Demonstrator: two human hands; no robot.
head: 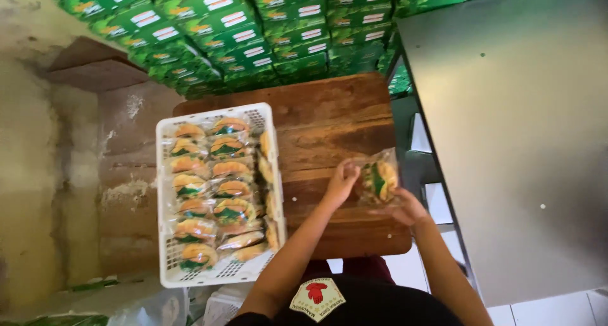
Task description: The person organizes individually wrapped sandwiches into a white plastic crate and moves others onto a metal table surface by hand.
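Both hands, left [342,177] and right [405,205], clamped on one clear pastry packet [378,181] above the wooden surface [329,120]; handling step underway, next needs a steady set-down.

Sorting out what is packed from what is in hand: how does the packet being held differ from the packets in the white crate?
The held packet is single, lifted over the wooden table between the left hand and right hand; the crate packets lie untouched in rows inside the white crate. Both are clear wrappers showing orange and green.
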